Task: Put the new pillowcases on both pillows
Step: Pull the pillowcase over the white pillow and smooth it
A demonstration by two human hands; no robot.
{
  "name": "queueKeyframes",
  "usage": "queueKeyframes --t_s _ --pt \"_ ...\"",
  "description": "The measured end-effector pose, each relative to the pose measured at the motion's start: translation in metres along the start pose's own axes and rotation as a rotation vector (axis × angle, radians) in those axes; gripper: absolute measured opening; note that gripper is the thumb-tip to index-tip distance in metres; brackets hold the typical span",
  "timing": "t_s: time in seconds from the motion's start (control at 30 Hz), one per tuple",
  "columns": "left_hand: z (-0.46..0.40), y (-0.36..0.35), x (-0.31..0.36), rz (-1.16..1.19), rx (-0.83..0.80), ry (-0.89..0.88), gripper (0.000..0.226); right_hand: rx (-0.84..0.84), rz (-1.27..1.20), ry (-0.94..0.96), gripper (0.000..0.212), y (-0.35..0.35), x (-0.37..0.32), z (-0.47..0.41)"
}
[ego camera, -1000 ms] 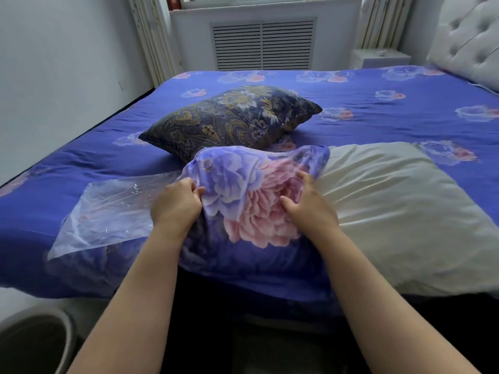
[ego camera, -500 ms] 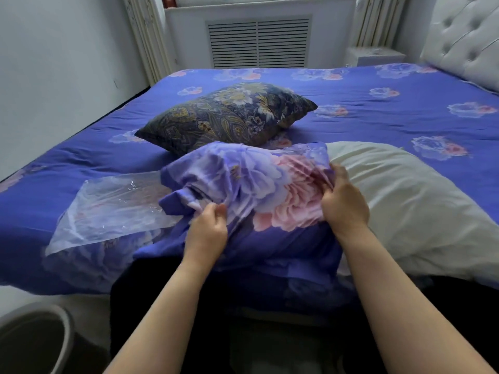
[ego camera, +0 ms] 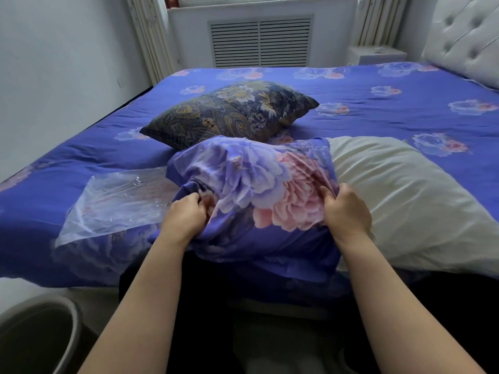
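A bed point(ego camera: 378, 85) dressed in a blue sheet printed with pale flowers fills most of the view, its tufted white headboard point(ego camera: 464, 39) rising at two o'clock. On the sheet at four o'clock lies a bare cream pillow point(ego camera: 405, 201), its left end tucked inside a new pillowcase point(ego camera: 256, 190) of blue cloth with large lilac and pink blooms. That pillowcase sits bunched at the centre of the view, against the near edge of the bed, covering only the pillow's end. At eleven o'clock from it, farther back on the bed, rests a second pillow point(ego camera: 232, 112) in a dark paisley cover, apart from the bunched cloth. A crumpled clear plastic bag point(ego camera: 118, 203) lies flat on the sheet at nine o'clock, its right edge reaching under the pillowcase. A round grey bin point(ego camera: 48, 336) stands on the floor at seven o'clock, partly cut off by the frame. The person's left hand point(ego camera: 186, 220) has its fingers curled, gripping a fold of the pillowcase at its left side. The right hand point(ego camera: 347, 211) likewise clutches gathered cloth at the pillowcase's right side, where the fabric meets the cream pillow.
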State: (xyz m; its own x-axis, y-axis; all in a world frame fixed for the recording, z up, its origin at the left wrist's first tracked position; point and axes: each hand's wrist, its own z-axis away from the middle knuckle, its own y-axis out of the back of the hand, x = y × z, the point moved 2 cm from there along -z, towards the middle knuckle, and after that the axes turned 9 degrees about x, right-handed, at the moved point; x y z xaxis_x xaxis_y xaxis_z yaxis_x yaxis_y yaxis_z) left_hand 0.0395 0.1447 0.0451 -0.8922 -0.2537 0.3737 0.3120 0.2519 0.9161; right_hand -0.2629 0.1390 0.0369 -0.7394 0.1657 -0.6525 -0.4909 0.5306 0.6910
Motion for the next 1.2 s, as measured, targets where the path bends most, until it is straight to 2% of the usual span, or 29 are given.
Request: queueKeyframes --t_s 0.07,0.17,0.23,0.3,0.4,0.47,0.53,0.6,0.67,0.73,0.83,0.97,1.07,1.13,1.2 --pt "-0.007 -0.002 0.001 0.058 -0.141 0.012 0.031 0.001 -0.056 -0.004 0.042 0.000 -0.001 0.006" --pt "-0.008 -0.002 -0.004 -0.073 -0.313 -0.008 0.030 -0.007 -0.106 -0.013 0.042 -0.002 -0.001 0.019" --pt "-0.005 -0.002 -0.009 -0.116 -0.382 -0.015 0.031 -0.016 -0.097 -0.019 0.043 -0.004 0.000 0.031" --pt "-0.003 -0.005 -0.012 -0.064 -0.390 -0.002 0.032 -0.031 -0.070 -0.025 0.046 -0.006 -0.001 0.044" --pt "-0.004 -0.006 -0.006 0.165 -0.279 0.026 0.024 -0.085 -0.102 -0.024 0.048 -0.014 -0.010 0.066" --pt "-0.012 0.001 0.004 0.270 -0.155 -0.021 0.032 -0.140 -0.177 0.013 0.047 -0.023 -0.017 0.079" --pt "-0.021 0.016 0.013 0.265 -0.008 -0.086 0.043 -0.236 -0.209 0.089 0.043 -0.030 -0.021 0.092" --pt "-0.032 0.033 0.025 0.229 0.159 -0.108 0.041 -0.330 -0.210 0.139 0.039 -0.036 -0.019 0.099" --pt "-0.044 0.048 0.037 0.188 0.301 -0.144 0.039 -0.373 -0.252 0.156 0.031 -0.038 -0.017 0.101" --pt "-0.052 0.058 0.046 0.182 0.376 -0.185 0.042 -0.378 -0.299 0.165 0.025 -0.037 -0.014 0.098" --pt "-0.065 0.059 0.049 0.150 0.390 -0.182 0.034 -0.396 -0.387 0.142 0.024 -0.038 -0.008 0.091" --pt "-0.074 0.051 0.040 0.141 0.316 -0.134 0.037 -0.380 -0.417 0.137 0.023 -0.041 -0.002 0.083" --pt "-0.075 0.046 0.029 0.236 0.231 -0.093 0.035 -0.347 -0.687 -0.013 0.004 -0.036 -0.005 0.081" --pt "-0.073 0.044 0.024 0.263 0.211 -0.095 0.029 -0.308 -0.832 -0.104 0.013 -0.032 -0.009 0.083" --pt "-0.071 0.042 0.023 0.255 0.196 -0.092 0.029 -0.236 -0.862 -0.122 0.020 -0.032 -0.010 0.085"
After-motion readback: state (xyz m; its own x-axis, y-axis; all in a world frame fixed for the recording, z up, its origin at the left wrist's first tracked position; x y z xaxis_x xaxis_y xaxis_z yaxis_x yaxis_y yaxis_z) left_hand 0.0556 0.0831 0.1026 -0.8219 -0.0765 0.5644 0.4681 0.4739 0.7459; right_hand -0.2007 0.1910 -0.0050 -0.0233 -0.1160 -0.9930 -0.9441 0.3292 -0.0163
